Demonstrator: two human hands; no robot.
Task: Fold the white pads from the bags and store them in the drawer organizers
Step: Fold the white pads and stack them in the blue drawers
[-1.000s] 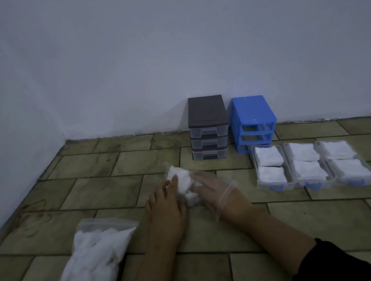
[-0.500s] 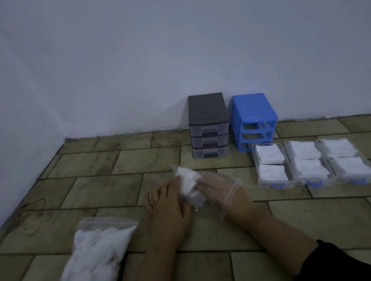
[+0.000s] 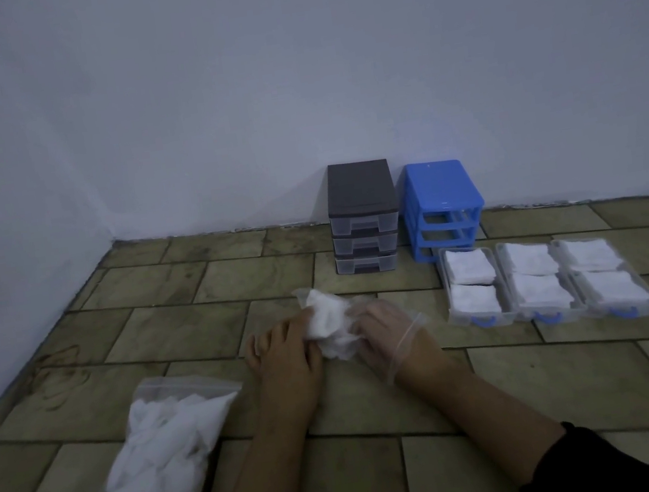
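Observation:
A crumpled white pad (image 3: 328, 322) is held low over the tiled floor between both hands. My left hand (image 3: 285, 349) grips its left side. My right hand (image 3: 389, 330), inside a thin clear plastic glove or bag, holds its right side. A clear zip bag stuffed with white pads (image 3: 148, 458) lies at the lower left. Three clear drawers with blue handles sit on the floor at right, each holding two folded pads: the left drawer (image 3: 475, 318), the middle drawer (image 3: 545, 313) and the right drawer (image 3: 621, 310).
A dark grey three-drawer organizer (image 3: 365, 219) and a blue organizer frame (image 3: 440, 208) with its drawers out stand against the white wall. A second wall closes the left side. My black sleeve (image 3: 595, 466) shows at the lower right.
Both hands have worked the pad, bunching it more tightly between them. The hands have shifted slightly toward me on the floor.

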